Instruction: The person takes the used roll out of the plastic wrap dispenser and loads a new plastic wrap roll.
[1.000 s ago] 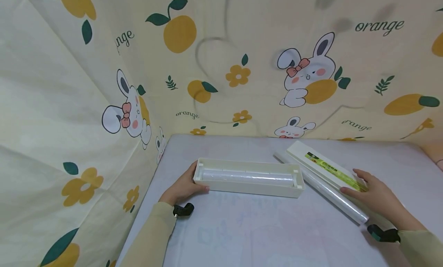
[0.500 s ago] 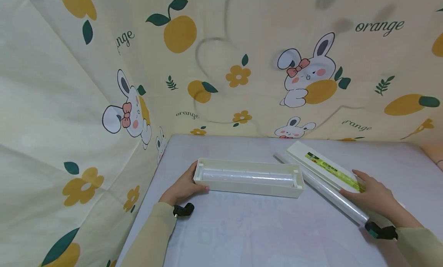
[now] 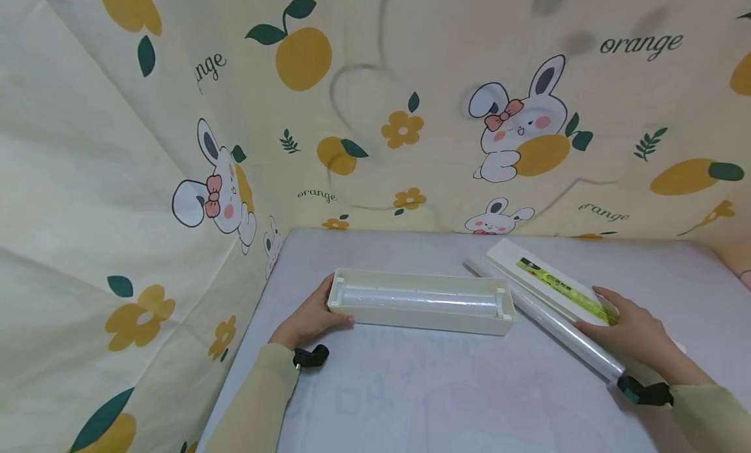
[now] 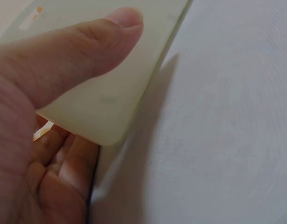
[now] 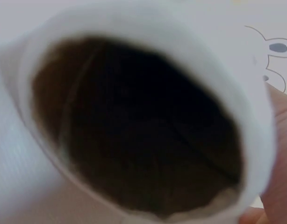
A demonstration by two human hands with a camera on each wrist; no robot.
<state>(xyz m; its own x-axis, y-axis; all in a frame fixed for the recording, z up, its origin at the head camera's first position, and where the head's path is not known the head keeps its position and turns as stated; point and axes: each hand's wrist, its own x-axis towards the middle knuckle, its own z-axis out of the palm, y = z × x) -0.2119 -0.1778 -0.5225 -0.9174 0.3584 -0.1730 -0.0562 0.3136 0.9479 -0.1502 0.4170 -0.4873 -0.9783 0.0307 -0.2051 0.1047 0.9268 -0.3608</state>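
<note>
A long white open-topped box [image 3: 422,322] lies on the table, with a clear, shiny cylinder inside its trough. My left hand [image 3: 311,316] grips the box's left end; in the left wrist view the thumb [image 4: 87,51] lies along the wall and the fingers are behind it. To the right, a white lid [image 3: 509,252] with a green and yellow label slants across the table. My right hand [image 3: 633,332] holds the lid's near end between thumb and fingers. Alongside the lid is a roll of plastic wrap [image 3: 563,332]; its hollow end [image 5: 148,18] fills the right wrist view.
A pale cloth covers the table [image 3: 457,388]. Behind and to the left hang cloth walls [image 3: 434,62] printed with rabbits and oranges. Part of another person's arm [image 3: 733,257] shows at the right edge.
My right hand has shifted slightly left along the lid, and its wrist camera now overlaps the wrap roll's near end. The left hand and the box have stayed in place.
</note>
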